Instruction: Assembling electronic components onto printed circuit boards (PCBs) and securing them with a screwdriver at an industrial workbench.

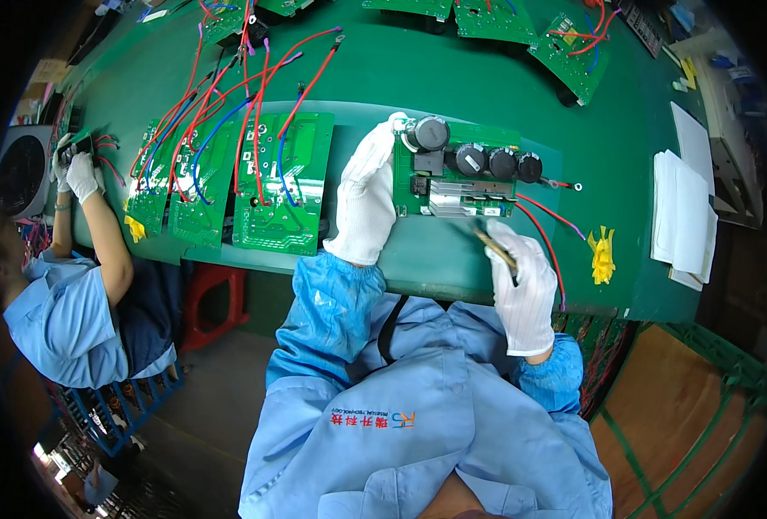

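My left hand [366, 199], in a white glove, grips the left edge of a green circuit board [480, 135]. Its component side faces up, with several black cylindrical capacitors [502, 163] and a silver finned heat sink [457, 200]. Red wires [543, 227] run off the board's right side, one down toward the table's front edge. Below the board, my gloved right hand [526, 292] is closed around a slim brass-coloured tool [498, 249]. The tool's blurred dark tip points toward the heat sink, and its exact kind is unclear.
Several wired green boards [281, 227] lie to the left, and more boards [574, 65] at the far side. A yellow tape-like bundle [602, 257] and white papers [681, 212] lie to the right. At left a co-worker [72, 303] sits near a red stool [215, 303].
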A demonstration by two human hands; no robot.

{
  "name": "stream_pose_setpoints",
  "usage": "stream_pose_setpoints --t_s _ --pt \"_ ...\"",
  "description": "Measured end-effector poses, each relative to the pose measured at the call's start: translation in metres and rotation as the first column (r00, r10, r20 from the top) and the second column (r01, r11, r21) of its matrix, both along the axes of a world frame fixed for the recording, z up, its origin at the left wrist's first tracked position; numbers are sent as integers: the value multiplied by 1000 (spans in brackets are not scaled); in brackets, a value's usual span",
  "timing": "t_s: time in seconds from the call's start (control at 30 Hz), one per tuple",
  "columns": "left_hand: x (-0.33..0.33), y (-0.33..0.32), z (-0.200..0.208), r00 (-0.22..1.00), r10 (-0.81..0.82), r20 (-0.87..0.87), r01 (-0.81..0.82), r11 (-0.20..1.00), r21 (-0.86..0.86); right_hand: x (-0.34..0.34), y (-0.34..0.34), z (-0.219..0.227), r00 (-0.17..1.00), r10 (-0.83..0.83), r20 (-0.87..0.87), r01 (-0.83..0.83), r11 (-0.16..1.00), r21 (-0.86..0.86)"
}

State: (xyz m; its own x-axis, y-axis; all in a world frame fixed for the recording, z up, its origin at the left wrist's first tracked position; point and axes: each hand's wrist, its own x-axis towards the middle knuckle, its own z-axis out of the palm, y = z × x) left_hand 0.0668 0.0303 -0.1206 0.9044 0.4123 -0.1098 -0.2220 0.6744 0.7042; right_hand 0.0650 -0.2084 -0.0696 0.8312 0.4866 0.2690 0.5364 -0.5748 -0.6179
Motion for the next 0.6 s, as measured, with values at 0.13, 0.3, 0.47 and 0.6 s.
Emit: stream_pose_setpoints --t_s 0.13,0.3,0.47,0.6 --pt "-1 -1 4 1000 4 28 -3 999 -40 11 -13 -7 966 -207 -158 222 971 86" --pt "-2 -1 4 998 9 60 -12 998 55 29 -11 -4 790 -373 -487 500 851 159" --pt "-1 -3 0 998 46 48 -56 969 239 41 -6 -15 830 -155 -535 450 753 480" --pt "-3 0 -2 996 84 0 -74 873 482 43 5 -5 813 -221 -538 449 826 340"
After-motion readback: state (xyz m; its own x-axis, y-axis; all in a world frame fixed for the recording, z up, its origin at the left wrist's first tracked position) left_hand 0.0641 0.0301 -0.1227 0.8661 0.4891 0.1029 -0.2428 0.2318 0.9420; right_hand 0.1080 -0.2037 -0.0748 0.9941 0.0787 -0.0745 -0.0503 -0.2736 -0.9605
